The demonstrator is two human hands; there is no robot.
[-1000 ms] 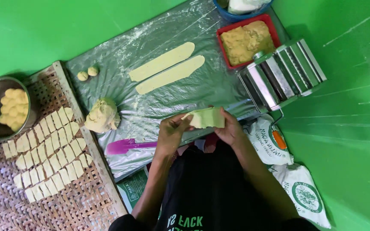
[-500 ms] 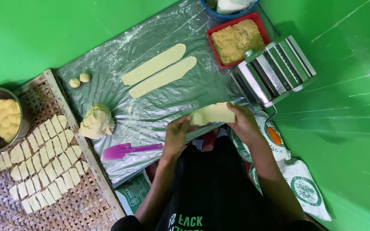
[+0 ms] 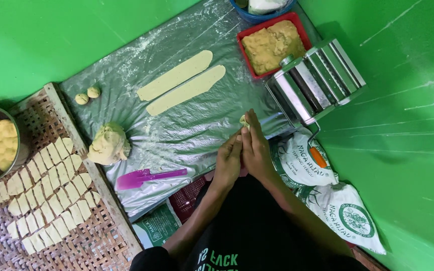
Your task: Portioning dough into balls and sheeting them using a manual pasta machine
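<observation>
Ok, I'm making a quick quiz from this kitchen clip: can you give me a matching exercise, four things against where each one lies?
Things:
1. purple spatula
2. red tray of dough
3. cut dough pieces
4. two long dough strips

Places:
A. on the woven bamboo tray at the left
B. side by side in the middle of the plastic sheet
C. at the near edge of the plastic sheet, beside the dough lump
D. at the far end, next to the metal roller machine

Pairs: 1-C, 2-D, 3-A, 4-B

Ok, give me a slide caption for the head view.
Left hand and right hand press dough piece beside a metal roller machine.
</observation>
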